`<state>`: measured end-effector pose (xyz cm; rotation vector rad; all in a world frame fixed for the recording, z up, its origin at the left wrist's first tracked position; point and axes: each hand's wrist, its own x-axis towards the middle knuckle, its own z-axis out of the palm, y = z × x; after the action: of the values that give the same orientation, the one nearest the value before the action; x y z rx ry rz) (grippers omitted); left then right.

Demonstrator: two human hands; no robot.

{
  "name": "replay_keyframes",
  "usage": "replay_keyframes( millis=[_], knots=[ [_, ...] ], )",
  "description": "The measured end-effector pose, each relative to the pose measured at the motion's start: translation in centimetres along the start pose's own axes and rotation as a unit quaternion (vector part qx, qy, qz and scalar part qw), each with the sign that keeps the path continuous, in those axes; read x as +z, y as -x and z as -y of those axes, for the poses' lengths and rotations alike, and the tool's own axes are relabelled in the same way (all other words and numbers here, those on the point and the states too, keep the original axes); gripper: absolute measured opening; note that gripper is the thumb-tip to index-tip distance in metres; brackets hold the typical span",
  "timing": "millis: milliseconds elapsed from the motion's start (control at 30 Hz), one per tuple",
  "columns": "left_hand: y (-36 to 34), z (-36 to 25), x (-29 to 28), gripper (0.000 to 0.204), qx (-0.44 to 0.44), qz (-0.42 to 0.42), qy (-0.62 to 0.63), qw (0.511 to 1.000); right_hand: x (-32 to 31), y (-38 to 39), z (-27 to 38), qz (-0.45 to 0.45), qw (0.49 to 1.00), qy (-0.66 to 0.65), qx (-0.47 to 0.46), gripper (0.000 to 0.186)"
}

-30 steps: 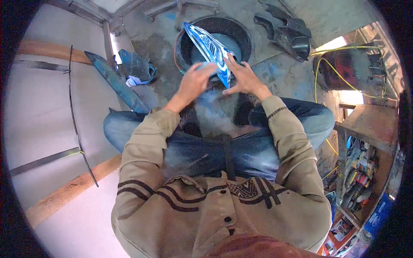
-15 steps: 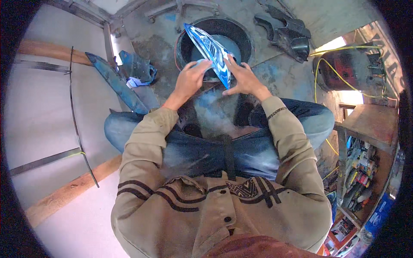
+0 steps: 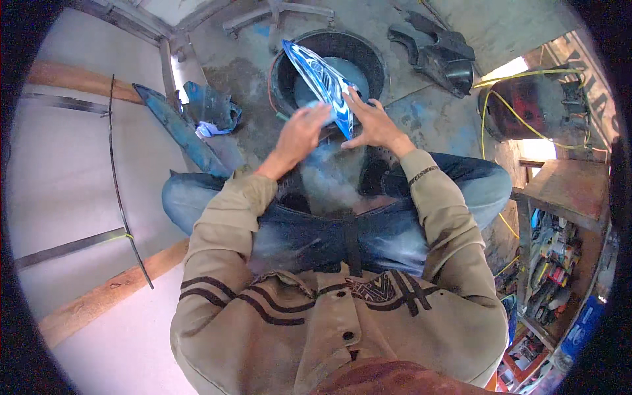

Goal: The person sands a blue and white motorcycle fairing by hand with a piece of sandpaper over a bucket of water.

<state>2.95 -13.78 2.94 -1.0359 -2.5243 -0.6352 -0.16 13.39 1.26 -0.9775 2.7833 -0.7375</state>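
A pointed, curved body panel (image 3: pixel 319 74) with glossy blue and white swirls is held at a slant over a black round tub (image 3: pixel 376 54). My right hand (image 3: pixel 376 125) grips its near right edge, fingers along the side and thumb near the lower tip. My left hand (image 3: pixel 299 139) is at the panel's lower left edge, fingers bent and blurred by motion. Something pale blue shows by those fingers, too smeared to name. Greyish liquid (image 3: pixel 355 66) shows inside the tub.
Dark plastic vehicle panels (image 3: pixel 438 56) lie at the far right. A long blue panel (image 3: pixel 178 128) and a dark blue piece (image 3: pixel 209 108) rest by the left wall. A yellow hose (image 3: pixel 520 118) runs at right, near a wooden shelf (image 3: pixel 569 187) filled with items.
My left hand has slid down and slightly right along the panel's edge and is now blurred. The panel has dipped a little toward me; my right hand keeps its hold.
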Motion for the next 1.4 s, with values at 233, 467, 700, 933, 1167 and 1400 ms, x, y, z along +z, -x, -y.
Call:
replay_keyframes(
  millis=[233,467,700,933,1167,1400],
  knots=[
    [-0.1,-0.8,-0.3,0.058,0.034,0.063,0.054,0.996,-0.2,0.1,0.1,0.002,1.000,-0.001,0.006,0.142],
    [-0.4,-0.7,-0.1,0.051,-0.004,-0.004,0.014,1.000,-0.3,-0.1,0.2,0.005,1.000,-0.004,0.006,0.141],
    [-0.1,-0.5,0.1,0.053,0.042,0.048,0.031,0.998,-0.3,0.1,0.2,0.012,1.000,-0.008,0.008,0.141],
    [0.7,-1.1,0.4,0.056,0.032,0.045,0.021,0.998,0.5,-0.1,-0.4,-0.010,1.000,-0.005,-0.006,0.142],
    [0.0,-0.2,-0.3,0.052,0.011,0.065,0.068,0.995,0.2,-0.1,0.1,0.004,1.000,0.002,0.004,0.142],
    [1.0,-1.3,0.4,0.056,0.010,0.044,0.035,0.998,0.0,-0.2,0.1,0.005,1.000,-0.001,0.007,0.142]
  ],
)
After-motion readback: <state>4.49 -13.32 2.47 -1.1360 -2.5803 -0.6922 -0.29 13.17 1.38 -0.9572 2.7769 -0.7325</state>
